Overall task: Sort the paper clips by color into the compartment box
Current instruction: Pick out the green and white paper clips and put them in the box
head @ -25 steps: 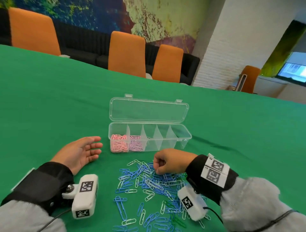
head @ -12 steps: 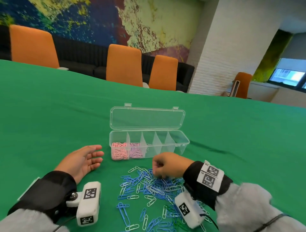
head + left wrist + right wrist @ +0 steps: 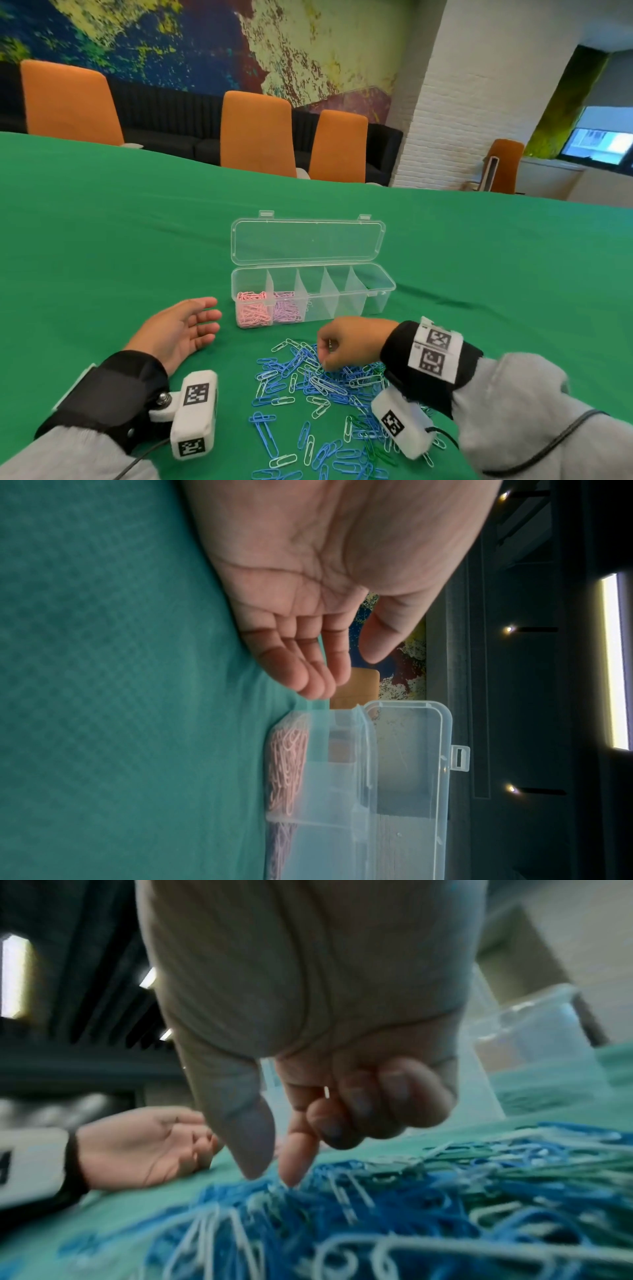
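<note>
Paper clips [image 3: 318, 387], blue, white and green wire, tangle mid-frame, so right hand [image 3: 346, 342]'s thumb-and-forefinger pinch might drag up mixed colours; left hand [image 3: 178, 329] lies spread.

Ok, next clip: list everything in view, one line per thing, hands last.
compartment box: one, clear, lid open, mid-table
pink paper clips: a batch, leftmost compartment
lilac paper clips: a batch, second compartment
loose paper clips: many, blue, white, some green, piled before the box
table: one, green cloth
chairs: four, orange, beyond the table
left hand: palm up, fingers relaxed, on the cloth
right hand: curled over the pile, thumb and forefinger reaching down; a held clip cannot be confirmed
</note>
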Motion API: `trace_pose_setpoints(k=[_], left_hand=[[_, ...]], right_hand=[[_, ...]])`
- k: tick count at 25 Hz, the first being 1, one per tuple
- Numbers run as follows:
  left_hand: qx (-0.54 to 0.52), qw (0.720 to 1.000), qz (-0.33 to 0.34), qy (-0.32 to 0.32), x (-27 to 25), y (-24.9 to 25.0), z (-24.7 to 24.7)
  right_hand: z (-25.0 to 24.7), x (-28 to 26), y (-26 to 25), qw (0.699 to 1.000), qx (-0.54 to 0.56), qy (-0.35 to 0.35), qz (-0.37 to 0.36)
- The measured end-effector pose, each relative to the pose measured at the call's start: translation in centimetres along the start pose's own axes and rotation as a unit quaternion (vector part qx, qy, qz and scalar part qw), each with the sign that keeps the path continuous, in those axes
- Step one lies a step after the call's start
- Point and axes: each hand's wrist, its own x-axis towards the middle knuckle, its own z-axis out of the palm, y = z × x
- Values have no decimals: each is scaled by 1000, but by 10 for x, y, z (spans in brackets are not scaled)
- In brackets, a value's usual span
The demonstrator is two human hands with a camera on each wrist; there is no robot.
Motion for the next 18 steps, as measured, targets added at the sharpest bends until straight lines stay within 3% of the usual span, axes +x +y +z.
trace_pose_setpoints(k=[3, 7, 10, 15, 18], left_hand=[[2, 1000, 0, -1, 1, 0, 1], [11, 1000, 2, 0, -1, 1, 2], [14, 1000, 3, 2, -3, 2, 3], [14, 1000, 4, 2, -4, 1, 2], [13, 1000, 4, 1, -3, 1, 1]], right_hand=[[8, 4, -3, 997, -80, -2, -2], [7, 1, -1, 998, -62, 16, -17], [1, -4, 4, 997, 62, 48, -4], [-5, -7, 23, 975, 179, 134, 18], [-7, -8, 30, 910, 378, 169, 26]])
